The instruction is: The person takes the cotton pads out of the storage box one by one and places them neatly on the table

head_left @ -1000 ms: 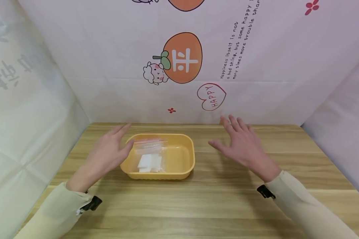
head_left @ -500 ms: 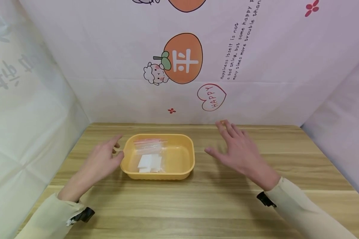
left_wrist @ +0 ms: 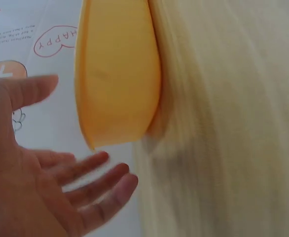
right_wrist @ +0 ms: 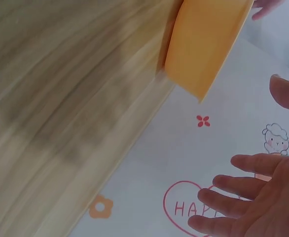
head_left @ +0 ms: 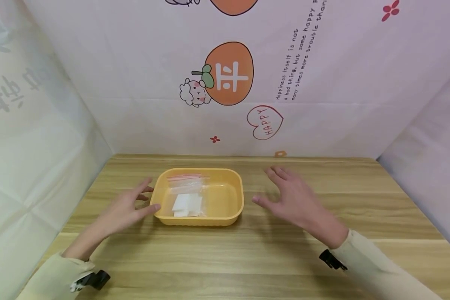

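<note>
A yellow plastic basin (head_left: 225, 199) stands on the table, left of centre. Inside its left half lies a clear zip bag (head_left: 186, 183) with a red seal strip, and white flat pieces (head_left: 187, 204) show in or under it. My left hand (head_left: 125, 208) is at the basin's left side, fingers spread and loosely bent, thumb over the near left rim in the head view. In the left wrist view a gap shows between that hand and the basin wall (left_wrist: 117, 74). Right of the basin, my right hand (head_left: 296, 200) hovers apart from it, fingers extended and holding nothing.
The wooden table (head_left: 217, 258) ends at a white printed cloth (head_left: 142, 125) hung behind it. White cloth walls also rise at the left (head_left: 41, 146) and right (head_left: 427, 125). A small black camera is strapped on each wrist.
My left hand has moved left and toward me, from over the basin's rim to its side. My right hand has come lower and slightly left, nearer the basin. The basin stays put.
</note>
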Demonstrator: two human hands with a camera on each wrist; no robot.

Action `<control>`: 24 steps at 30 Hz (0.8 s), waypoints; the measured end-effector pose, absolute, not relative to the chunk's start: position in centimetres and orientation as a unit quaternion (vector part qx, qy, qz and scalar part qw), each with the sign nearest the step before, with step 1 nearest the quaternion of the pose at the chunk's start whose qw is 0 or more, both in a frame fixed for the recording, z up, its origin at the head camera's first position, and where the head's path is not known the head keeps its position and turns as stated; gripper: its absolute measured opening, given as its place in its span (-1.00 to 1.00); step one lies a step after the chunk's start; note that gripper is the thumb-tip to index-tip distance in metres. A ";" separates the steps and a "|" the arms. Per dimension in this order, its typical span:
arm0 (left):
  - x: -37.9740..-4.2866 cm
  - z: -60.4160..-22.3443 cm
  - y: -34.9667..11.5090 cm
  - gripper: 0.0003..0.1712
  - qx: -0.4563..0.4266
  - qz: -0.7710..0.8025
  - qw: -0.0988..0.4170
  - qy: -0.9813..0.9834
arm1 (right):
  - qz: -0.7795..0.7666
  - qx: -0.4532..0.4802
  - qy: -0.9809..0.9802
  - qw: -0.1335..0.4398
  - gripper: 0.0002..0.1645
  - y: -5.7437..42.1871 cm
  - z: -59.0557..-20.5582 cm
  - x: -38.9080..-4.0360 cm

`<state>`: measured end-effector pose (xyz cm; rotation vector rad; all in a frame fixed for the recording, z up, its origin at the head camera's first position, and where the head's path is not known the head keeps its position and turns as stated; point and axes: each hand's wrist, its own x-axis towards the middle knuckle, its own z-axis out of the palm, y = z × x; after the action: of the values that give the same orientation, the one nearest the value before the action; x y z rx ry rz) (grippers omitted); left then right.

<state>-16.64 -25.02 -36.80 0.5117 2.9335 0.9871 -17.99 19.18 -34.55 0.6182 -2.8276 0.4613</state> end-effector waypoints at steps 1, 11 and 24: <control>-16.6 -37.0 -25.1 0.04 0.170 0.323 0.007 0.931 | 0.161 0.208 -0.959 0.102 0.16 19.1 -34.6 -17.8; -16.3 -38.7 -25.7 0.08 0.189 0.389 0.039 0.901 | 0.198 0.210 -0.954 0.078 0.00 18.1 -34.4 -16.7; -15.7 -39.8 -26.0 -0.01 0.203 0.429 0.026 0.880 | 0.219 0.247 -0.939 0.092 -0.13 17.5 -34.3 -16.7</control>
<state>-15.73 -26.00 -39.80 0.6287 2.7185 1.3271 -16.74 17.54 -34.25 0.7342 -2.7901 0.6495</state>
